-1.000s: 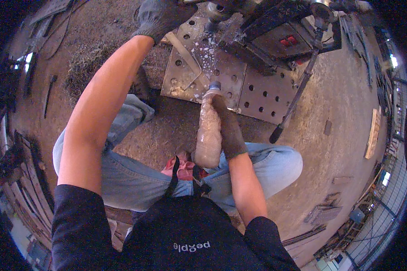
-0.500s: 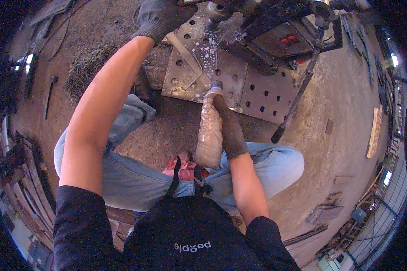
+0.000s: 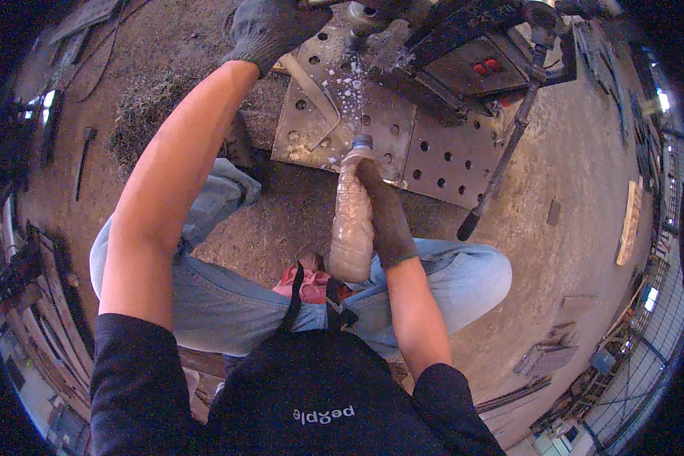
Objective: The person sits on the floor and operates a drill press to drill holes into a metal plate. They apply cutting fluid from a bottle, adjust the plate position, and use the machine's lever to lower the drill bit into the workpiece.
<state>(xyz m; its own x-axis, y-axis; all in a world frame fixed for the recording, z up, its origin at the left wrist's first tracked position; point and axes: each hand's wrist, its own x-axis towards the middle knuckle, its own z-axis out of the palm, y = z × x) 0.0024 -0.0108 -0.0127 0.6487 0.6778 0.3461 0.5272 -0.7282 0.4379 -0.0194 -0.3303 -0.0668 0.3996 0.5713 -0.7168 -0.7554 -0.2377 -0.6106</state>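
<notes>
In a dark knitted glove, my right hand wraps round a cloudy plastic bottle with a blue cap. The bottle is tilted, cap pointing away from me, and a thin stream runs from the cap toward the drill spindle. White liquid is splashed over the perforated metal plate under the spindle. At the top edge my left hand, also gloved, is closed on a handle of the drilling machine. Its fingertips are partly cut off by the picture's edge.
A flat bar and a thin bent rod lie on the plate. To the right slants a long lever with a black grip. A heap of metal shavings and a hammer-like tool are on the floor at left.
The bottle and my right hand have shifted very slightly to the left. My left hand keeps its place, and the stream still runs.
</notes>
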